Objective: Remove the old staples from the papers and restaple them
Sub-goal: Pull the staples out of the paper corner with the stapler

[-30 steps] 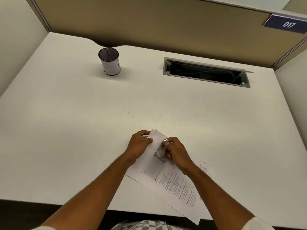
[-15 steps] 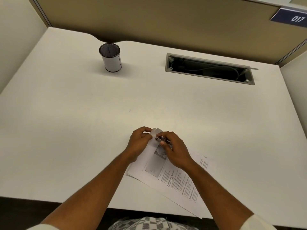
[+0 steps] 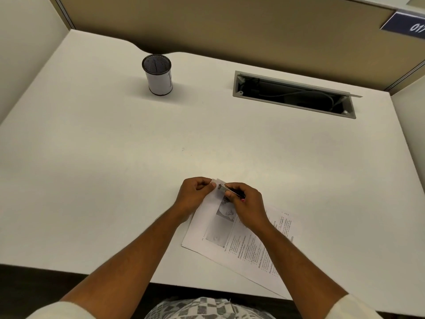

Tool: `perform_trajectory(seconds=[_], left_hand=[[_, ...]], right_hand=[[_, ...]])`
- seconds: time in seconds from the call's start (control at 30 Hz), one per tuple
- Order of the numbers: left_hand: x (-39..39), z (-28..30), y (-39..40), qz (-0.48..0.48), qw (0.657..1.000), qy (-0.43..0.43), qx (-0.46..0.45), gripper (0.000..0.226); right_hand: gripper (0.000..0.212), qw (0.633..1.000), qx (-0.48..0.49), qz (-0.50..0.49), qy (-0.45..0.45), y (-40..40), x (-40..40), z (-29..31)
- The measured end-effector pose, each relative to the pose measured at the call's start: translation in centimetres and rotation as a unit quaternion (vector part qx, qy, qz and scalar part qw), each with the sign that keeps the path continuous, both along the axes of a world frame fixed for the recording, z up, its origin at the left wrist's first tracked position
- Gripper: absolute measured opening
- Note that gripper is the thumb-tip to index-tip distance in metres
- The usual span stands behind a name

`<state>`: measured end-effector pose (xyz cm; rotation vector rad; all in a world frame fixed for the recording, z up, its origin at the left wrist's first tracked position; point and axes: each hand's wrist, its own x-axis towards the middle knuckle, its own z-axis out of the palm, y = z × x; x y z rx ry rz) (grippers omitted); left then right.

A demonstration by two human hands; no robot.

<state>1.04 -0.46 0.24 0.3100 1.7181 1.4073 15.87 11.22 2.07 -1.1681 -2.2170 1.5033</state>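
Note:
A stack of printed papers (image 3: 243,247) lies at an angle near the front edge of the white desk (image 3: 115,157). My left hand (image 3: 195,195) pinches the papers' top corner, lifting it slightly off the desk. My right hand (image 3: 247,206) grips a small metal tool with a dark handle (image 3: 231,191), its tip against that same corner, right by my left thumb. The staple itself is too small to make out.
A mesh pen cup (image 3: 158,74) stands at the back left of the desk. A rectangular cable opening (image 3: 294,94) with its lid raised is cut into the desk at the back right. Partition walls enclose the desk on three sides.
My right hand has brought the tool from the middle of the page up to the top corner held by my left hand. The view has tilted slightly.

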Motion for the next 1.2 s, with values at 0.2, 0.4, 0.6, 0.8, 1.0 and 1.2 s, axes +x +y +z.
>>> perform_trajectory(seconds=[0.2, 0.4, 0.6, 0.8, 1.0, 1.2], left_hand=[[0.0, -0.3, -0.3, 0.0, 1.0, -0.002, 0.015, 0.016], [-0.2, -0.2, -0.3, 0.025, 0.999, -0.037, 0.028, 0.01], [-0.3, 0.3, -0.2, 0.036, 0.996, -0.059, 0.048, 0.018], [-0.5, 0.1, 0.0, 0.04, 0.996, -0.07, 0.039, 0.014], [-0.6, -0.3, 0.0, 0.032, 0.997, -0.062, 0.027, 0.015], [-0.4, -0.9, 0.2, 0.034, 0.999, -0.035, 0.017, 0.019]], right_hand=[[0.018, 1.0, 0.014, -0.002, 0.017, -0.3, 0.2, -0.2], [0.019, 1.0, 0.003, -0.006, 0.018, -0.2, 0.2, -0.3], [0.02, 0.999, -0.023, -0.015, 0.021, -0.1, 0.3, -0.3], [0.02, 0.998, -0.05, -0.022, 0.032, 0.0, 0.2, -0.3], [0.018, 0.996, -0.077, -0.024, 0.038, 0.4, 0.1, -0.5], [0.015, 0.993, -0.102, -0.012, 0.05, 0.8, 0.1, -0.7]])
